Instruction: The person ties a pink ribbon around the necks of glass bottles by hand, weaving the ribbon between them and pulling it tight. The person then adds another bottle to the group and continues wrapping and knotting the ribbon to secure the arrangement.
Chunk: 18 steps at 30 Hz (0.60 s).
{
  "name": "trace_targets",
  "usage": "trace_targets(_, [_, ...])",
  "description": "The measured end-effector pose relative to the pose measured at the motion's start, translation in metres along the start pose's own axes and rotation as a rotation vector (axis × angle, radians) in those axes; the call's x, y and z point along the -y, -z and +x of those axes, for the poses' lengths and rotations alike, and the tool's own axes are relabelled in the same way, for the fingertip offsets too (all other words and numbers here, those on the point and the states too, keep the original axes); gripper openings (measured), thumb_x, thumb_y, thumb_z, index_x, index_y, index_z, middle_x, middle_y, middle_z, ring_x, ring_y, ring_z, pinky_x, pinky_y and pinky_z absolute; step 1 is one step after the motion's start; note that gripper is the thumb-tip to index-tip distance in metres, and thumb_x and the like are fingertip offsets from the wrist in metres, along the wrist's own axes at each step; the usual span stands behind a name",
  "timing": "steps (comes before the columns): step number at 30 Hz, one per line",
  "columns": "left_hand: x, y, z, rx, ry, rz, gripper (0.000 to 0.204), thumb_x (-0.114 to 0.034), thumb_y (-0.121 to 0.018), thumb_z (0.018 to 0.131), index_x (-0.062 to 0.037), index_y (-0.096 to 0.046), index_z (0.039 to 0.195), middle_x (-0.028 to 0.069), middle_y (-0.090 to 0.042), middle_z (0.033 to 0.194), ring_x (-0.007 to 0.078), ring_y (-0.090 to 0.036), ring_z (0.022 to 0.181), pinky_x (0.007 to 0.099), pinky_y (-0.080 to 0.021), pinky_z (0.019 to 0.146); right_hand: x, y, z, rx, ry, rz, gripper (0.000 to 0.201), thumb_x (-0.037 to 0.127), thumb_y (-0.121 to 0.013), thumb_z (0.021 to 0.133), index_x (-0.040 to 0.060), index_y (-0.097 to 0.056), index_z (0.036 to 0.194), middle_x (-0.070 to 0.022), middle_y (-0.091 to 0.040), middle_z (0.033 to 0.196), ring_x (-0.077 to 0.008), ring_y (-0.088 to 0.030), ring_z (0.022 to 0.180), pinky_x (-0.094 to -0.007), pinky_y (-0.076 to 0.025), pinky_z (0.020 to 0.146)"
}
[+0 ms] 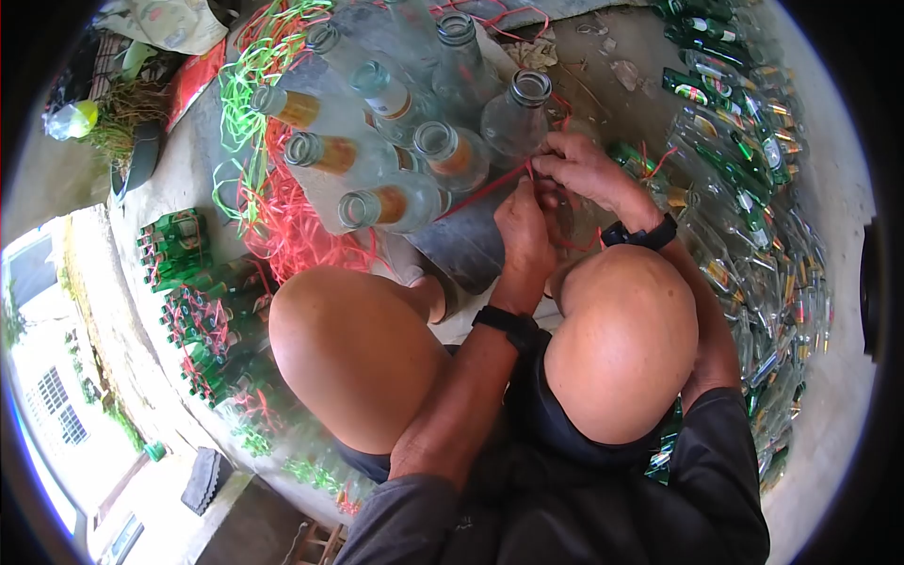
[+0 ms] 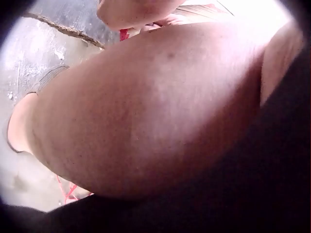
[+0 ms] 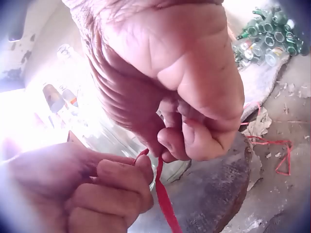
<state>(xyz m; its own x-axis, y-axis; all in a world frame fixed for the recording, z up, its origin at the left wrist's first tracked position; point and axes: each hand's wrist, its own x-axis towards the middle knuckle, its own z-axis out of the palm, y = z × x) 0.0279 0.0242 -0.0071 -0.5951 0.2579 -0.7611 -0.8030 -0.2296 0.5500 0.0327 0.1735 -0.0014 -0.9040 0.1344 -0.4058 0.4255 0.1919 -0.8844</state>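
Observation:
A red plastic strap runs along the near side of a group of clear glass bottles. My left hand pinches the strap between thumb and forefinger at the corner of the group. Just beyond it, my right hand pinches the strap too, fingers curled. In the right wrist view a length of red strap hangs below the right hand, while the left hand holds a short end close by. The left wrist view is mostly filled by a bare leg.
The bottles stand on a grey slab. Tangled red straps and green straps lie to their left. Green bottles stand farther left. Many loose bottles are piled along the right wall. My knees flank both forearms.

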Motion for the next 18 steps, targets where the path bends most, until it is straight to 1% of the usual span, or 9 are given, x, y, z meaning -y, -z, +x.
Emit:
trace_targets(2, [0.001, 0.004, 0.004, 0.024, 0.065, -0.052, 0.034, -0.03, -0.057, 0.106, -0.0025, -0.071, 0.09, 0.0033, -0.066, 0.077, 0.0093, -0.053, 0.059, 0.0274, -0.04, 0.051, 0.009, 0.001, -0.005, 0.059, -0.16, 0.195, 0.015, 0.016, -0.065, 0.1, 0.0009, -0.068, 0.1, -0.0014, -0.066, 0.083, -0.0092, -0.06, 0.071, -0.0267, -0.048, 0.061])
trace_targets(3, [-0.001, 0.003, 0.001, 0.022, 0.07, -0.052, 0.034, -0.03, -0.057, 0.106, -0.0025, -0.071, 0.09, 0.0033, -0.066, 0.077, 0.0093, -0.053, 0.059, 0.0274, -0.04, 0.051, 0.006, 0.001, -0.006, 0.059, -0.166, 0.196, 0.015, 0.016, -0.065, 0.1, 0.0009, -0.068, 0.1, -0.0014, -0.066, 0.083, -0.0092, -0.06, 0.071, -0.0267, -0.048, 0.061])
trace_targets(5, [-0.006, -0.002, -0.004, 0.021, 0.089, -0.081, 0.032, -0.029, -0.058, 0.107, -0.0028, -0.07, 0.093, 0.0029, -0.067, 0.078, 0.0087, -0.052, 0.057, 0.027, -0.039, 0.049, 0.001, 0.001, -0.002, 0.091, -0.165, 0.285, 0.013, 0.017, -0.065, 0.1, 0.0038, -0.068, 0.099, 0.0002, -0.063, 0.081, -0.0066, -0.056, 0.065, -0.0236, -0.042, 0.056])
trace_targets(9, [-0.008, -0.009, -0.006, 0.003, 0.125, -0.186, 0.028, -0.028, -0.059, 0.107, -0.0052, -0.07, 0.094, 0.0008, -0.064, 0.074, 0.0069, -0.048, 0.054, 0.0265, -0.037, 0.047, 0.001, 0.001, -0.003, 0.088, -0.174, 0.288, 0.013, 0.017, -0.066, 0.1, 0.005, -0.067, 0.098, 0.0014, -0.062, 0.081, -0.0061, -0.055, 0.061, -0.0228, -0.04, 0.054])
trace_targets(11, [-0.006, -0.011, 0.0, -0.004, 0.203, -0.232, 0.025, -0.036, -0.067, 0.103, -0.0149, -0.063, 0.09, -0.0062, -0.049, 0.068, 0.0049, -0.032, 0.048, 0.0257, -0.025, 0.045, 0.008, 0.002, -0.005, 0.079, -0.203, 0.291, 0.012, 0.018, -0.067, 0.1, 0.0055, -0.068, 0.098, 0.0021, -0.061, 0.081, -0.0046, -0.055, 0.062, -0.0212, -0.037, 0.051])
trace_targets(14, [0.0, 0.0, 0.006, 0.04, 0.203, -0.244, 0.024, -0.029, -0.063, 0.106, -0.0125, -0.067, 0.089, -0.0064, -0.053, 0.065, 0.0039, -0.036, 0.048, 0.0266, -0.028, 0.044, 0.001, 0.007, -0.002, 0.131, -0.263, 0.293, 0.014, 0.019, -0.068, 0.1, 0.0054, -0.068, 0.098, 0.0022, -0.062, 0.082, -0.0031, -0.055, 0.063, -0.02, -0.035, 0.051])
trace_targets(15, [-0.001, -0.001, 0.007, 0.046, 0.192, -0.243, 0.024, -0.029, -0.063, 0.106, -0.0125, -0.067, 0.089, -0.0064, -0.053, 0.065, 0.0039, -0.036, 0.048, 0.0266, -0.028, 0.044, 0.001, 0.008, -0.001, 0.129, -0.251, 0.29, 0.014, 0.019, -0.068, 0.1, 0.0054, -0.068, 0.098, 0.0022, -0.062, 0.082, -0.0031, -0.055, 0.063, -0.02, -0.035, 0.051])
trace_targets(17, [-0.002, -0.003, 0.007, 0.002, 0.208, -0.269, 0.023, -0.03, -0.066, 0.104, -0.0134, -0.067, 0.089, -0.0072, -0.051, 0.065, 0.004, -0.033, 0.048, 0.0266, -0.024, 0.044, 0.003, 0.003, -0.003, 0.078, -0.233, 0.349, 0.015, 0.017, -0.065, 0.099, 0.0043, -0.069, 0.093, -0.0025, -0.067, 0.077, -0.0045, -0.047, 0.055, -0.0233, -0.033, 0.046])
trace_targets(18, [-0.002, -0.001, 0.007, 0.001, 0.199, -0.267, 0.023, -0.03, -0.066, 0.104, -0.0134, -0.067, 0.089, -0.0072, -0.051, 0.065, 0.004, -0.033, 0.048, 0.0266, -0.024, 0.044, 0.003, 0.005, -0.004, 0.101, -0.238, 0.335, 0.015, 0.018, -0.065, 0.099, 0.0043, -0.069, 0.094, -0.0027, -0.068, 0.079, -0.0037, -0.049, 0.059, -0.0221, -0.034, 0.047])
